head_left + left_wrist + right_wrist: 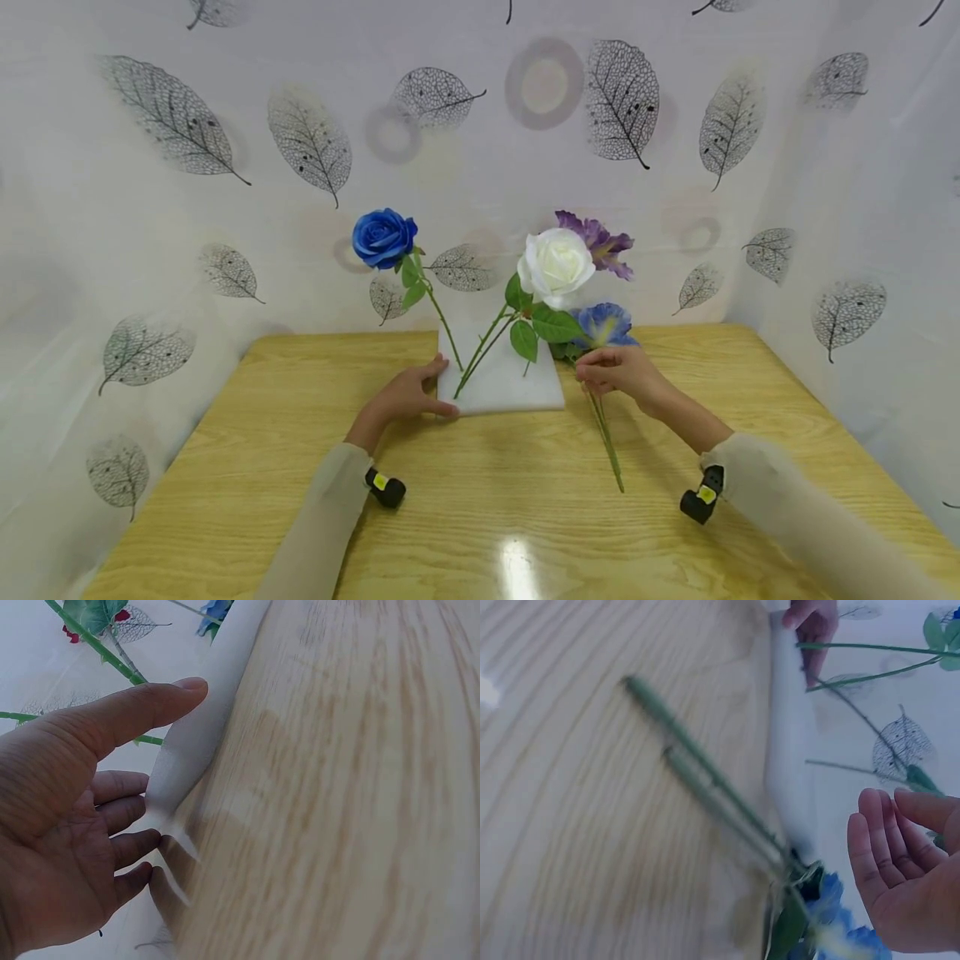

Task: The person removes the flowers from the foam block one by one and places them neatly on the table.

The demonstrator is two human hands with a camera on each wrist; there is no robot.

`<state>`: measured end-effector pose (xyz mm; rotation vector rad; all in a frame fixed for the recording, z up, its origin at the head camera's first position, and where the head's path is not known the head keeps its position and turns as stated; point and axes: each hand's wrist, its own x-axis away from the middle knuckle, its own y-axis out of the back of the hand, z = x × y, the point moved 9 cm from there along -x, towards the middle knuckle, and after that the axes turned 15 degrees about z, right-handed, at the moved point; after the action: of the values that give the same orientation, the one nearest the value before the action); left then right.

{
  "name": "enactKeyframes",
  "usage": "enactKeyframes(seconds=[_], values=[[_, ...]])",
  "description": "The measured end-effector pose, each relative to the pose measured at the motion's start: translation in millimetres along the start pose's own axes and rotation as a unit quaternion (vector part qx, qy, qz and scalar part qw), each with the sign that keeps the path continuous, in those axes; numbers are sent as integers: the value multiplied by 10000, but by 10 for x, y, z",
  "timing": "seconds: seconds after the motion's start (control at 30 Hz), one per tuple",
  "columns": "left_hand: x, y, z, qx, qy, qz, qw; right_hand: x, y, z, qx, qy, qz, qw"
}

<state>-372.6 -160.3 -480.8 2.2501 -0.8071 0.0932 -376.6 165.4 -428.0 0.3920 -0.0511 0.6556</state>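
My left hand (412, 393) rests at the left end of a white foam slab (517, 390). Its thumb lies along the slab's front edge, and its other fingertips touch the left side. Standing in the slab are a blue rose (384, 238) and a white rose (557, 265), stems leaning. Behind the white rose shows a purple iris (611, 250). A blue iris (603, 323) lies right of the slab, its green stem (611, 450) pointing toward me. Over that stem is my right hand (622, 375); in the right wrist view its fingers (868, 862) are loosely bent, apart from it.
The wooden table (300, 392) carries everything. A pale curtain (465, 167) printed with leaf skeletons hangs behind and along the sides. Both wrists wear a strapped black camera (385, 487).
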Motion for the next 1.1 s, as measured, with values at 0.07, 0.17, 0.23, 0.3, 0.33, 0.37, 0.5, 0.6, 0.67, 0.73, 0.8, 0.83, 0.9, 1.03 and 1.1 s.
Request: enactKeyframes(seconds=[0.07, 0.17, 0.23, 0.3, 0.33, 0.37, 0.5, 0.6, 0.67, 0.73, 0.8, 0.83, 0.9, 1.03, 1.1], values=[[2, -3, -6, -8, -40, -9, 10000, -56, -46, 63, -83, 180, 24, 9998], [5, -12, -9, 9, -85, -19, 10000, -139, -135, 157, -184, 410, 102, 9989], [1, -18, -4, 1, -111, -35, 9999, -194, -198, 212, -288, 496, 149, 9982], [2, -20, 0, 16, -113, -53, 9999, -253, -258, 268, -357, 550, 199, 9977], [2, -21, 0, 4, -120, -62, 9999, -279, -283, 298, -385, 579, 207, 9974], [1, -21, 1, -4, -127, -69, 9999, -303, -305, 326, -487, 591, 180, 9969], [4, -17, 0, -2, -111, -72, 9999, -386, -425, 474, -822, 926, 161, 9922], [2, -10, 3, 5, -79, -86, 9999, -454, -558, 577, -990, 1203, 300, 9873], [-1, -6, 2, -1, -54, -103, 9999, -508, -650, 627, -950, 1282, 433, 9862], [-7, -3, -1, -32, -44, -114, 9999, -569, -719, 649, -929, 1262, 477, 9865], [-13, 4, -2, -84, -47, -129, 9999, -625, -773, 670, -922, 1283, 521, 9861], [-13, 6, -4, -94, -40, -130, 9999, -653, -793, 674, -949, 1292, 518, 9857], [-15, 13, -6, -122, -44, -133, 9998, -701, -830, 670, -997, 1267, 539, 9854], [-7, 20, -15, -118, -52, -124, 9998, -781, -892, 633, -1063, 1143, 536, 9863], [6, 23, -22, -100, -46, -121, 9999, -802, -918, 632, -1064, 1103, 519, 9868]])
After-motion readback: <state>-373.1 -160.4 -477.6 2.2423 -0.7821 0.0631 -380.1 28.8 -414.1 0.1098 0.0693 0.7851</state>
